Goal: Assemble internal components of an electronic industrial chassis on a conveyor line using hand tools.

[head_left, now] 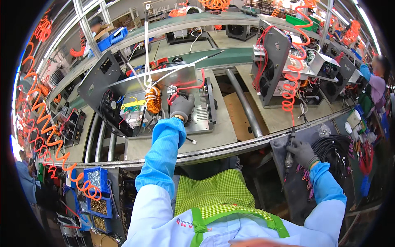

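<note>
My left hand, in a grey glove, reaches into an open machine chassis on the bench. Its fingers curl beside a red cable; what they grip is hidden. Just left of it stands a copper-wound ring coil, and on its right lies a finned metal heat sink. White cables rise from behind the coil. My right hand, also gloved, is closed around an air screwdriver that points down over a dark side surface. An orange coiled hose hangs above the screwdriver.
Black cables lie bundled beside my right hand. Blue bins of small metal parts stand at lower left. Another chassis sits farther right along the roller line, past a metal roller. A co-worker stands at far right.
</note>
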The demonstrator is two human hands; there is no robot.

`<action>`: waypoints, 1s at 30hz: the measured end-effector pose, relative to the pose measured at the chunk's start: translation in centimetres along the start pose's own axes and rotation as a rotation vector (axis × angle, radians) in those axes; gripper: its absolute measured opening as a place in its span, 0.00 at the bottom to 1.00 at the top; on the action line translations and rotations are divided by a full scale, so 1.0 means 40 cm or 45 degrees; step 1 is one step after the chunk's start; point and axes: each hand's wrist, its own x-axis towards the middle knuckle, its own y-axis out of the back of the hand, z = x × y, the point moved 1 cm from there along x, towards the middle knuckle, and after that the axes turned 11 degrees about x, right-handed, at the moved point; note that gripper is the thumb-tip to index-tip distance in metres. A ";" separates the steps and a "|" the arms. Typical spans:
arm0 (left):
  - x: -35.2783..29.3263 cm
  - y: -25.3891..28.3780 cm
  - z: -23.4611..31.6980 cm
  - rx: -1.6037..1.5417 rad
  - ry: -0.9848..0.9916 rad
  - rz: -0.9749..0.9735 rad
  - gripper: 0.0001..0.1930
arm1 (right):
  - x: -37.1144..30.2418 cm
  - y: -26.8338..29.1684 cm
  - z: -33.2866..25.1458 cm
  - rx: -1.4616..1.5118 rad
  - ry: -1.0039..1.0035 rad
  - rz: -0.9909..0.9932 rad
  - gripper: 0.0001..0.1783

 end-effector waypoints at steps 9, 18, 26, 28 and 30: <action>0.011 -0.002 0.005 -0.037 -0.084 0.011 0.26 | 0.123 0.028 0.033 -0.234 0.526 -0.240 0.21; -0.015 0.017 0.019 -0.207 -0.114 0.027 0.22 | 0.145 0.204 -0.132 0.547 0.386 0.113 0.20; 0.002 0.006 0.005 -0.087 -0.169 -0.044 0.24 | 0.330 0.120 -0.289 0.653 0.366 0.248 0.25; -0.009 0.021 0.012 -0.138 -0.172 -0.055 0.24 | 0.364 0.108 -0.312 0.595 0.309 0.306 0.25; 0.000 0.024 0.011 -0.124 -0.136 -0.103 0.25 | 0.400 0.118 -0.333 0.510 0.201 0.327 0.26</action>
